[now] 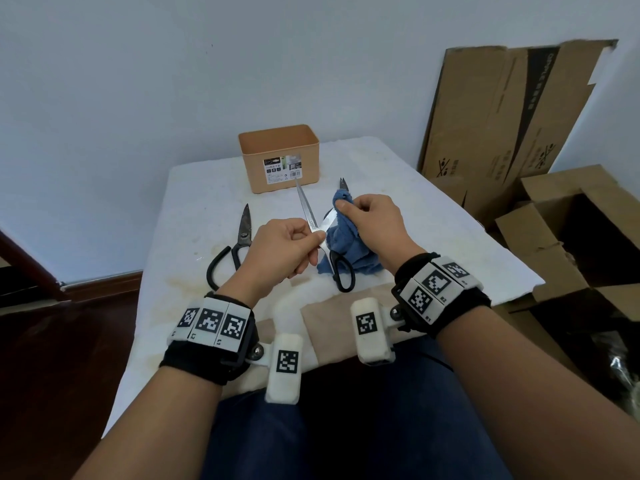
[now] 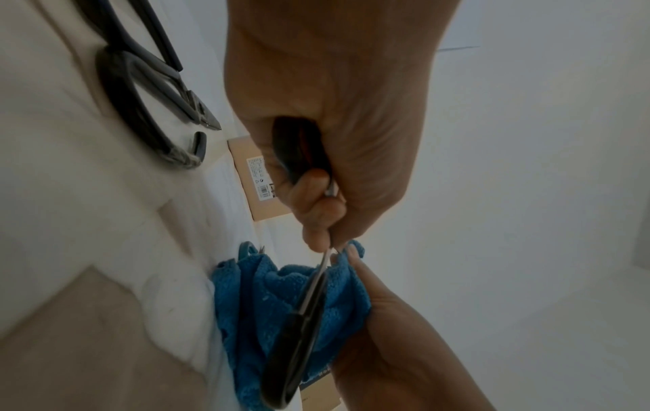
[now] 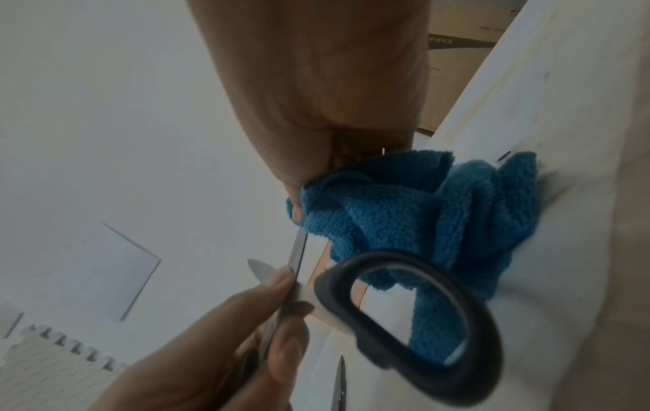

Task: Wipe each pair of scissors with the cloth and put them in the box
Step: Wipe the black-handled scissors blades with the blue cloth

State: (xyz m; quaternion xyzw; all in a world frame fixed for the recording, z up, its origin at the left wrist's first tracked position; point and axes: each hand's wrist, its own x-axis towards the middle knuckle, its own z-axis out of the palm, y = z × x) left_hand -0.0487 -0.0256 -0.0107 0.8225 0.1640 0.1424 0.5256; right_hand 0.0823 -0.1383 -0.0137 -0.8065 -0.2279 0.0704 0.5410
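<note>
A pair of scissors (image 1: 306, 207) with black handles is held spread open over the white table (image 1: 194, 202). My left hand (image 1: 313, 244) pinches it at the pivot, and one handle sits in the palm (image 2: 299, 147). One blade points at the tan box (image 1: 278, 157). My right hand (image 1: 346, 211) pinches the blue cloth (image 1: 349, 237) around the other blade (image 3: 299, 247). The free handle loop (image 3: 404, 319) hangs in front of the cloth (image 3: 404, 217). A second, darker pair of scissors (image 1: 239, 244) lies on the table to the left. The open-topped box stands at the table's far edge.
The tip of a small third pair of scissors (image 1: 343, 183) shows behind the cloth. Cardboard boxes (image 1: 554, 237) stand to the right of the table, and a flattened carton (image 1: 502, 116) leans on the wall. A tan patch (image 1: 332, 323) lies near the front edge.
</note>
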